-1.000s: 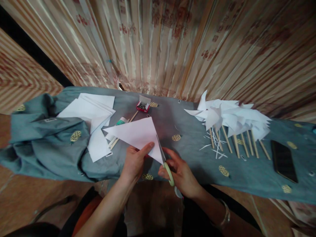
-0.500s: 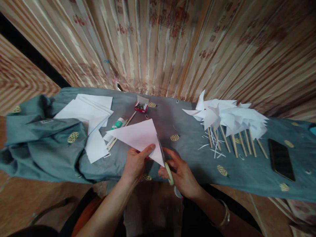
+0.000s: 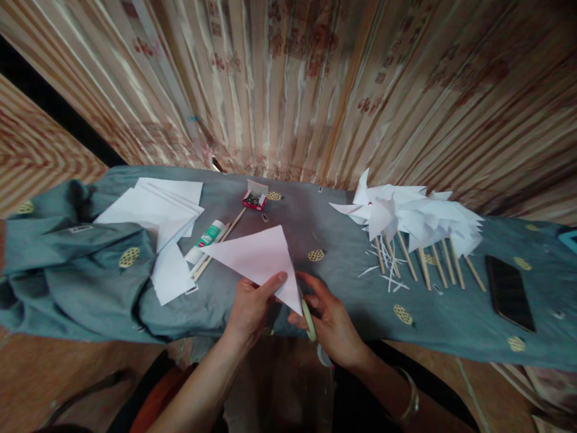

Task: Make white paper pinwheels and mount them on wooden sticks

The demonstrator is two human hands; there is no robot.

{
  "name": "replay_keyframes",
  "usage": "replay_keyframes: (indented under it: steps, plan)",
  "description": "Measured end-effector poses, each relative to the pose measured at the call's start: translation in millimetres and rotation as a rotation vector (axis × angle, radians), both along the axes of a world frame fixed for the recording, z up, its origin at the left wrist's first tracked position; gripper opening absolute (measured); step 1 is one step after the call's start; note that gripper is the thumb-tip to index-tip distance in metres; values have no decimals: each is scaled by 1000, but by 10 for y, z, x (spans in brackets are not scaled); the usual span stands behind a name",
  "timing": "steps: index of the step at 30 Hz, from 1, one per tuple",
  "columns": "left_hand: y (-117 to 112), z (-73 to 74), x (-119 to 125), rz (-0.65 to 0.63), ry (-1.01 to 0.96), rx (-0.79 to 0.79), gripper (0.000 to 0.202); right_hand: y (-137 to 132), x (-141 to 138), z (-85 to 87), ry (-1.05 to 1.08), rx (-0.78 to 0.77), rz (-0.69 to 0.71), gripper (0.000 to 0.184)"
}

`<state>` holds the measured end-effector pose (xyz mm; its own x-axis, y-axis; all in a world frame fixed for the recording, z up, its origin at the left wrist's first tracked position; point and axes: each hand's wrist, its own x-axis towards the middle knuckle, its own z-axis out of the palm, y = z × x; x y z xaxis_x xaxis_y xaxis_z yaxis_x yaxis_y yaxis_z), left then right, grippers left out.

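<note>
A white sheet of paper [image 3: 258, 255], folded to a triangle, is pinched by my left hand [image 3: 255, 300], its thumb on top near the lower edge. My right hand [image 3: 331, 322] is closed around the scissors [image 3: 309, 319], which have pale green handles. The scissor blades lie along the paper's right edge and are mostly hidden behind it. Beyond the paper's left tip lie a glue stick [image 3: 211, 234] with a green label and a few thin wooden sticks [image 3: 220, 243].
White paper sheets [image 3: 169, 204] lie at the left beside bunched grey cloth [image 3: 90, 270]. A small red box [image 3: 255, 198] of metal pins stands at the back. Paper pinwheels [image 3: 410, 213] on sticks, paper strips [image 3: 392, 264] and a phone [image 3: 510, 293] lie at the right. A curtain [image 3: 288, 90] hangs behind.
The view has shifted slightly. The folded paper sits a little lower and to the right, showing more of the glue stick. Both hands keep their holds.
</note>
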<state>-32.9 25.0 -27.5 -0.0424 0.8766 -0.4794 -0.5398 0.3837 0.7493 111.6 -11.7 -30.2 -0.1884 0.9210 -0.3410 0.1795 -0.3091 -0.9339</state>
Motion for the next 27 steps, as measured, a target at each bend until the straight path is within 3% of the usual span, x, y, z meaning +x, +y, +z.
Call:
replay_keyframes:
  steps: [10,20,27]
  plan:
    - [-32,27,54,-39,-11,-24,29,50,37,103,-73,40,17,66]
    - [-42,42,82,-40,-16,-28,29,45,10,80,-68,25,-38,63]
    - [-38,134,112,-46,-35,-60,33,36,42,68,-95,62,-17,62]
